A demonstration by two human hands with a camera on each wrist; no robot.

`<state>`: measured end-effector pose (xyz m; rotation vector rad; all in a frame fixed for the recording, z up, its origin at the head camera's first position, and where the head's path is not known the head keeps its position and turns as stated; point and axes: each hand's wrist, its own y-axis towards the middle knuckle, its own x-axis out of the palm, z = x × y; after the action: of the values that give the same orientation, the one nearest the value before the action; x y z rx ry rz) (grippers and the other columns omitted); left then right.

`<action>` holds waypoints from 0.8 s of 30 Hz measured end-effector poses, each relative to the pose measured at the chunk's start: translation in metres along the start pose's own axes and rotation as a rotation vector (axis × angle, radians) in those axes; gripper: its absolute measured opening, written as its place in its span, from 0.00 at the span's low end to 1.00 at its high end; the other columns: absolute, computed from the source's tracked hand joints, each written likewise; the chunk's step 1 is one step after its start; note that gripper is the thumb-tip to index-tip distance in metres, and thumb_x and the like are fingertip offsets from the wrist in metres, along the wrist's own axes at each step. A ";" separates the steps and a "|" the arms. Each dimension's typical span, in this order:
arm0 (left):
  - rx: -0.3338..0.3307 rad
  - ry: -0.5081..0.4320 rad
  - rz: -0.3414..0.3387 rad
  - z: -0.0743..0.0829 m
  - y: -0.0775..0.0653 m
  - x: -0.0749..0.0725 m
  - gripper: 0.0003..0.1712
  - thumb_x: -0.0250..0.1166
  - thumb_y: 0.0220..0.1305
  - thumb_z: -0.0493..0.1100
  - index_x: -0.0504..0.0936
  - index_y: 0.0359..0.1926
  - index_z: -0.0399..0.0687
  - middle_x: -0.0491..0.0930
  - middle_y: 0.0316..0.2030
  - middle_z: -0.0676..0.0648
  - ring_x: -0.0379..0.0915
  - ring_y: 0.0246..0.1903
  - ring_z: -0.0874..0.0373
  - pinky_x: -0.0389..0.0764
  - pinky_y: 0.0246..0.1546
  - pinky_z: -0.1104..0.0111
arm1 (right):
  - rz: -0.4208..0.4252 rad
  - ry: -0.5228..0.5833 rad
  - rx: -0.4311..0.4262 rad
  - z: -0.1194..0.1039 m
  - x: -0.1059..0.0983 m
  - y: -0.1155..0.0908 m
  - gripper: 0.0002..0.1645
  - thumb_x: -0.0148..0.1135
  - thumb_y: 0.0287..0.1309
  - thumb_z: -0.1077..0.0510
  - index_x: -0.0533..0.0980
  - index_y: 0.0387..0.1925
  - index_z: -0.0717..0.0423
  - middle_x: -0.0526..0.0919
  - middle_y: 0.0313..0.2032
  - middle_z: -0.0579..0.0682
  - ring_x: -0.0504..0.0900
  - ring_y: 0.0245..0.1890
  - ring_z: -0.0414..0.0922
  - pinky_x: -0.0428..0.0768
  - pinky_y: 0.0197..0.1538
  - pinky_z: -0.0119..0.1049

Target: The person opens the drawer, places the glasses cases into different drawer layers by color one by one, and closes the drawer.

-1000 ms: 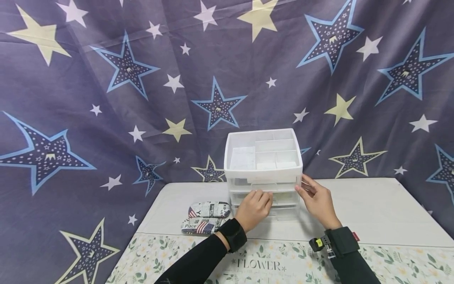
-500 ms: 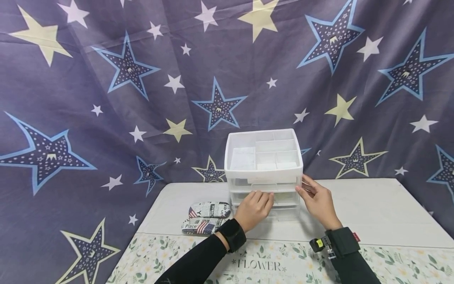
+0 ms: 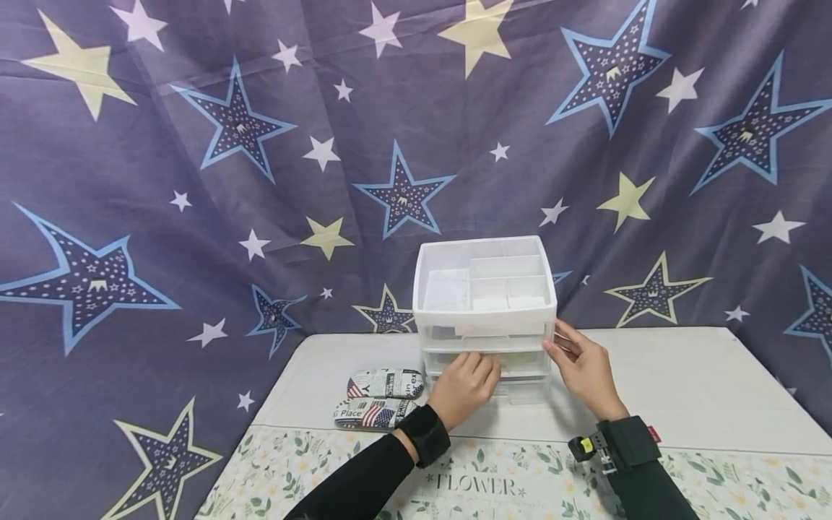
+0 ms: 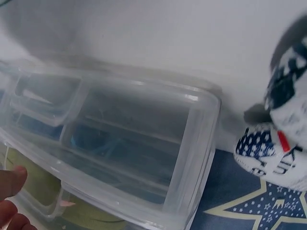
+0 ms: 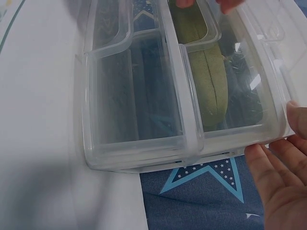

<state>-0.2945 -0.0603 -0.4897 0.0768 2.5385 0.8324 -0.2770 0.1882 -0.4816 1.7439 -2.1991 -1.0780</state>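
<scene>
A white drawer unit (image 3: 484,319) with clear drawers stands on the table, its open top divided into compartments. My left hand (image 3: 464,386) has its fingers curled at the handle of the middle drawer (image 5: 192,45), which looks pushed in. A green, padded-looking object (image 5: 208,86) shows through that drawer's front. My right hand (image 3: 585,372) holds the unit's right front edge, thumb on the front and fingers along the side. In the left wrist view, the left fingertips (image 4: 13,182) are right at the handle recess; the bottom drawer (image 4: 129,139) shows nothing inside.
Two rounded, newspaper-print cases (image 3: 385,383) with flag patterns lie left of the unit, near my left wrist. A floral cloth (image 3: 481,462) covers the table's front part. A star-patterned curtain (image 3: 260,195) hangs behind the table.
</scene>
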 end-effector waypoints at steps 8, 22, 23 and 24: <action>0.035 -0.021 -0.038 0.012 -0.007 -0.003 0.23 0.44 0.79 0.31 0.87 0.41 0.47 0.83 0.36 0.51 0.79 0.37 0.57 0.84 0.41 0.69 | -0.004 -0.001 0.001 0.000 -0.001 0.000 0.31 0.67 0.68 0.64 0.70 0.68 0.69 0.79 0.60 0.69 0.83 0.54 0.64 0.79 0.49 0.13; 0.035 0.002 -0.125 0.026 -0.014 0.001 0.23 0.44 0.77 0.32 0.86 0.43 0.49 0.80 0.37 0.52 0.78 0.37 0.58 0.83 0.39 0.70 | 0.005 0.015 -0.002 0.000 0.000 0.000 0.30 0.67 0.67 0.65 0.71 0.67 0.70 0.80 0.58 0.69 0.84 0.53 0.64 0.82 0.50 0.18; 0.031 0.007 -0.129 0.027 -0.014 0.001 0.22 0.45 0.77 0.32 0.86 0.43 0.49 0.80 0.37 0.52 0.77 0.37 0.58 0.82 0.38 0.70 | 0.004 0.016 -0.003 0.000 0.000 0.000 0.30 0.67 0.67 0.65 0.71 0.67 0.70 0.80 0.59 0.69 0.84 0.53 0.64 0.80 0.49 0.15; 0.027 0.012 -0.134 0.028 -0.014 0.001 0.21 0.45 0.77 0.33 0.86 0.43 0.50 0.80 0.37 0.52 0.77 0.36 0.58 0.81 0.38 0.70 | 0.004 0.018 -0.005 0.000 0.000 0.000 0.30 0.67 0.67 0.65 0.71 0.67 0.70 0.80 0.59 0.69 0.83 0.53 0.64 0.79 0.49 0.13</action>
<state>-0.2819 -0.0560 -0.5182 -0.0892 2.5346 0.7479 -0.2773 0.1879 -0.4816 1.7400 -2.1867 -1.0619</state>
